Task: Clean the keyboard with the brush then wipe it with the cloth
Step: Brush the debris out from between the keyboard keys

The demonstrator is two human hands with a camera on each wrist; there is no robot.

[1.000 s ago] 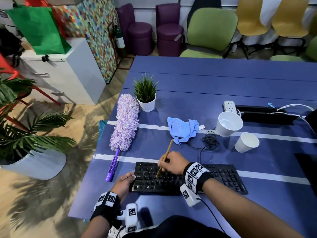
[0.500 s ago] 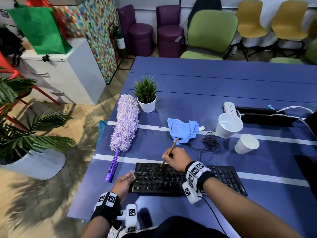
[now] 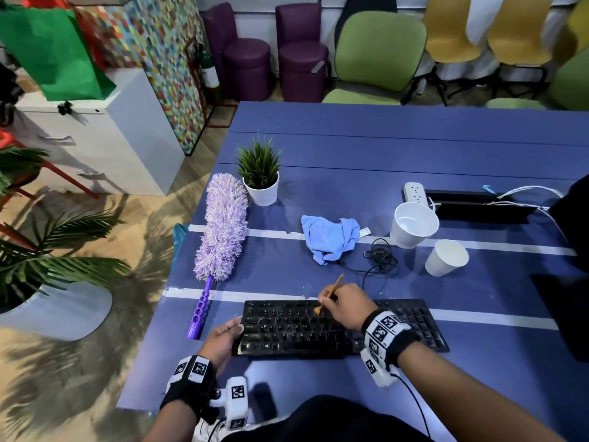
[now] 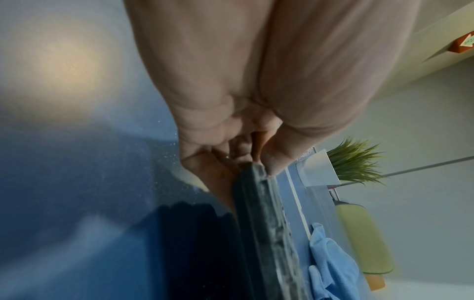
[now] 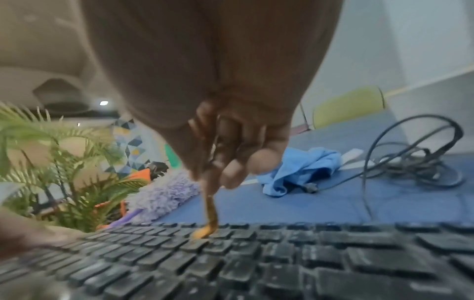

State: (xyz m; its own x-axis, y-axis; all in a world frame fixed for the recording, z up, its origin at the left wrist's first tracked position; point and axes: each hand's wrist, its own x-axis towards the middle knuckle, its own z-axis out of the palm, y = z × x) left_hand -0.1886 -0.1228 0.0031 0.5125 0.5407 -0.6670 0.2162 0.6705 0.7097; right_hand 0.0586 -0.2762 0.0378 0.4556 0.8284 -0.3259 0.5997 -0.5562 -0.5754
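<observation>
A dusty black keyboard (image 3: 293,330) lies near the front edge of the blue table (image 3: 382,148). My right hand (image 3: 345,306) pinches a thin wooden brush (image 3: 333,290), whose orange bristle tip (image 5: 204,232) touches keys in the upper rows. My left hand (image 3: 224,338) grips the keyboard's left end, thumb on top and fingers under the edge (image 4: 256,168). The crumpled blue cloth (image 3: 330,239) lies on the table behind the keyboard, untouched; it also shows in the wrist views (image 5: 300,170) (image 4: 333,263).
A purple fluffy duster (image 3: 223,231) lies left of the keyboard. A small potted plant (image 3: 261,177) stands behind it. Two white cups (image 3: 414,224) (image 3: 446,258), a coiled black cable (image 3: 381,258) and a power strip (image 3: 414,191) occupy the right side.
My right hand has carried the brush rightwards and towards the keyboard's back rows. The left hand stays on the keyboard's left end.
</observation>
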